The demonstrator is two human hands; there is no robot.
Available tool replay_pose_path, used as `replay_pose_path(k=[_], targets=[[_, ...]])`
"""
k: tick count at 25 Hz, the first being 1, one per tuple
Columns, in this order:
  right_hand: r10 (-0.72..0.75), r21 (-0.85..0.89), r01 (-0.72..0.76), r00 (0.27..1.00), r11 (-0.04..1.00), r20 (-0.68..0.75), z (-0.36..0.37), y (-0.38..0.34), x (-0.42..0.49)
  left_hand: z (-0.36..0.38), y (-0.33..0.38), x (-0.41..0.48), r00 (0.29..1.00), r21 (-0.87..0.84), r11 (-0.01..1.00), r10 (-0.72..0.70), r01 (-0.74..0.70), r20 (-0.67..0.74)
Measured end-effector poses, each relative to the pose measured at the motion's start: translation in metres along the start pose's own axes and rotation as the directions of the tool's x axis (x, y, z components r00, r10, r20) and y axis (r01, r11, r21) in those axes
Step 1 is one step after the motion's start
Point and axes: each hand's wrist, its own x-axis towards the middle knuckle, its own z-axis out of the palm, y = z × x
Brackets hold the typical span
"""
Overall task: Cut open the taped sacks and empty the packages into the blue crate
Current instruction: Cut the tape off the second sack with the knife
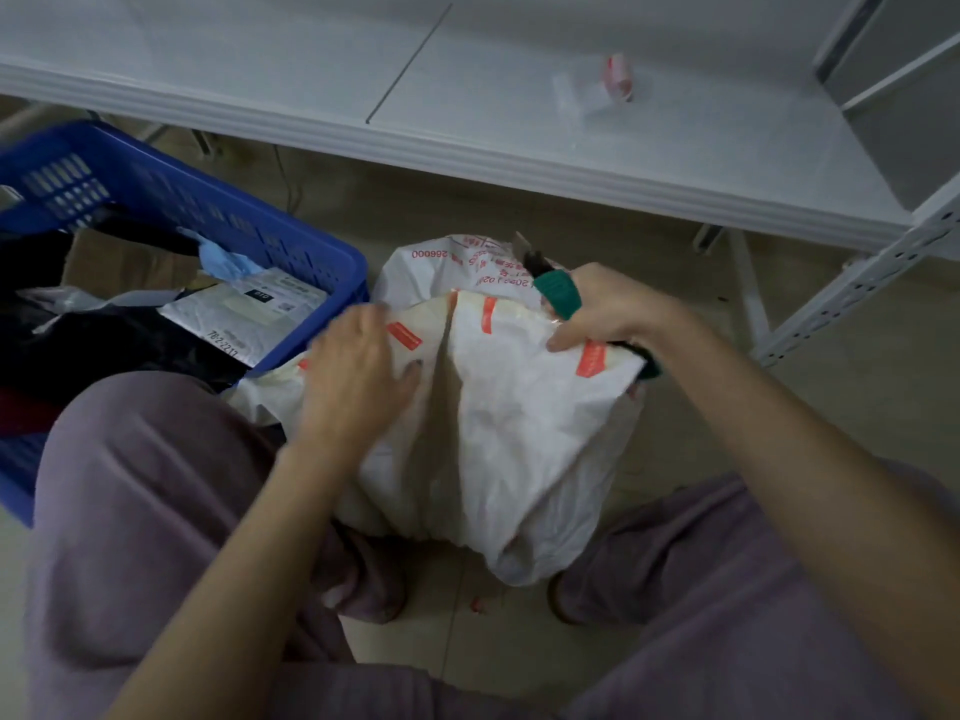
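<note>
A white woven sack [514, 449] with red print and tape strips stands on the floor between my knees. My left hand [358, 376] lies flat on its top left, fingers spread. My right hand [608, 309] grips green-handled scissors [553, 285] at the sack's top right, blades pointing away, while its fingers pinch the taped edge. A second white sack [441, 262] sits just behind. The blue crate [218, 200] stands at the left, holding a grey mailer package [244, 314], dark bags and cardboard.
A white shelf board [467, 96] runs across above, with a small red-and-white tape piece [618, 75] on it. A white metal rack upright [857, 283] stands at the right. My knees in purple trousers flank the sack on the tiled floor.
</note>
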Motion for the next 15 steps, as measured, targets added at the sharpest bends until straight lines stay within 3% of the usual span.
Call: replay_pose_path(k=[1,3,5,6,8,11,13,15], targets=[[0.015,-0.103,-0.021,0.998,0.995,-0.059,-0.009,0.012,0.005,-0.007,-0.012,0.012,0.991,0.161,0.983,-0.107,0.092,0.084],[0.086,-0.291,-0.171,0.955,0.941,-0.285,-0.028,0.041,0.017,-0.018,-0.038,0.035,0.894,0.335,0.909,-0.347,0.248,0.282],[0.163,-0.267,-0.344,0.834,0.9,-0.527,-0.044,0.067,0.025,-0.026,-0.052,0.05,0.787,0.3,0.887,-0.453,0.351,0.418],[0.207,-0.211,-0.409,0.764,0.888,-0.611,-0.049,0.075,0.027,-0.028,-0.054,0.054,0.776,0.241,0.901,-0.432,0.36,0.459],[0.285,-0.115,-0.484,0.672,0.868,-0.683,-0.058,0.087,0.028,-0.024,-0.047,0.057,0.84,0.097,0.951,-0.305,0.294,0.449],[0.259,-0.115,-0.456,0.676,0.883,-0.69,-0.06,0.078,0.022,-0.009,-0.026,0.05,0.976,-0.005,0.996,-0.088,0.091,0.201],[0.109,-0.131,-0.261,0.735,0.956,-0.669,-0.056,0.053,0.015,0.003,-0.009,0.046,0.994,0.059,0.995,0.073,-0.078,0.08],[-0.021,0.053,0.062,0.825,0.997,-0.565,-0.04,0.019,0.003,0.012,0.011,0.043,0.96,0.118,0.953,0.281,-0.278,-0.006]])
